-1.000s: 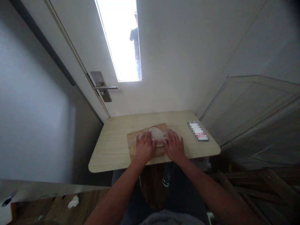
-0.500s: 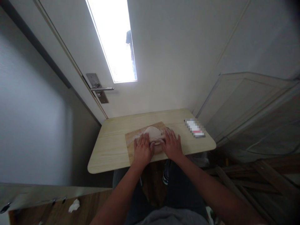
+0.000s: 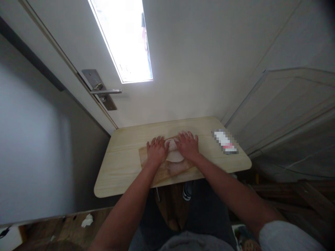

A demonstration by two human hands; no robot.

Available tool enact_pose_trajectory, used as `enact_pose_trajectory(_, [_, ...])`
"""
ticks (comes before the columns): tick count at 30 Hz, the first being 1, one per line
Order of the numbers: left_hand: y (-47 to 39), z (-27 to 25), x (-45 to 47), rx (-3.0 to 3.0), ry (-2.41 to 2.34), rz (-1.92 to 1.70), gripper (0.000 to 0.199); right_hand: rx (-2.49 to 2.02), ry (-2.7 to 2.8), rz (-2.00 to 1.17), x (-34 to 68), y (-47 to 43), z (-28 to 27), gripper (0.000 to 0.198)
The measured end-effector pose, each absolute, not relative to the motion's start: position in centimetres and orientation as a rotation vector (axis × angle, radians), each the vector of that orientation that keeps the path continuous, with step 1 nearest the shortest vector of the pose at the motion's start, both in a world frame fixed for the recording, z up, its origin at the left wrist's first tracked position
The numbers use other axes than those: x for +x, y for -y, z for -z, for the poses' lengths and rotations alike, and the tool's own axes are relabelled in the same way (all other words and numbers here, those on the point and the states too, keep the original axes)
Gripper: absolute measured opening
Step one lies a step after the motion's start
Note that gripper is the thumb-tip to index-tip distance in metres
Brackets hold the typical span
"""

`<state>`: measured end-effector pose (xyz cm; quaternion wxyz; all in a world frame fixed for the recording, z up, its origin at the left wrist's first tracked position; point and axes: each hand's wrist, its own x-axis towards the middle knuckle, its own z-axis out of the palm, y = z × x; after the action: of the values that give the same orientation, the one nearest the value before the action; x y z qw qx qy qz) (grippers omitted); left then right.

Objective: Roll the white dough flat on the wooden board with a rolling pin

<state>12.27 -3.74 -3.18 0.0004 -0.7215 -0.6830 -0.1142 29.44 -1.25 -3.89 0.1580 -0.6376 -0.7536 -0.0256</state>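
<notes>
A flattened round of pale dough point(image 3: 176, 157) lies on a floured wooden board point(image 3: 162, 171). Across its far part runs a short, flour-whitened bar, seemingly a rolling pin point(image 3: 172, 144), which shows only between my thumbs. My left hand point(image 3: 157, 149) lies over the pin's left end, palm down, fingers pointing away and bent over it. On the other end rests my right hand point(image 3: 187, 144), its thumb turned inward and its fingers reaching forward. Both ends of the pin are hidden under my hands.
The board sits on a small light-wood table point(image 3: 117, 157) against a door with a metal handle point(image 3: 106, 92). A blurred-out phone point(image 3: 225, 141) lies on the table's right side. Crumpled white tissue point(image 3: 87, 220) is on the floor at left; wooden slats point(image 3: 282, 195) stand at right.
Both hands have pushed the pin away from me, from the dough's near part to its far part. More of the near dough now shows. The camera view has shifted slightly.
</notes>
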Motion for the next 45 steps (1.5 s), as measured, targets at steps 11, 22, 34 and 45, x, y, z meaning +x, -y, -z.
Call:
enact_pose_trajectory(11, [-1.3,3.1,10.8,-2.293,2.248,0.321,0.054,-1.847,2.17,0.025,28.0,-4.5,4.0,0.06])
enact_pose_trajectory(22, [-4.4,2.7,10.1,-2.246,2.204,0.329,0.049,-1.856,2.167,-0.011,27.0,-8.3,4.0,0.063])
enact_pose_trajectory(34, [-5.7,2.4,9.9,-2.295,2.137,0.312,0.049,-1.897,2.17,-0.059,26.7,-9.7,4.0,0.064])
enact_pose_trajectory(45, [-3.3,2.5,10.6,-2.373,2.176,0.243,0.05,-1.878,2.135,-0.025,27.6,-6.7,4.1,0.061])
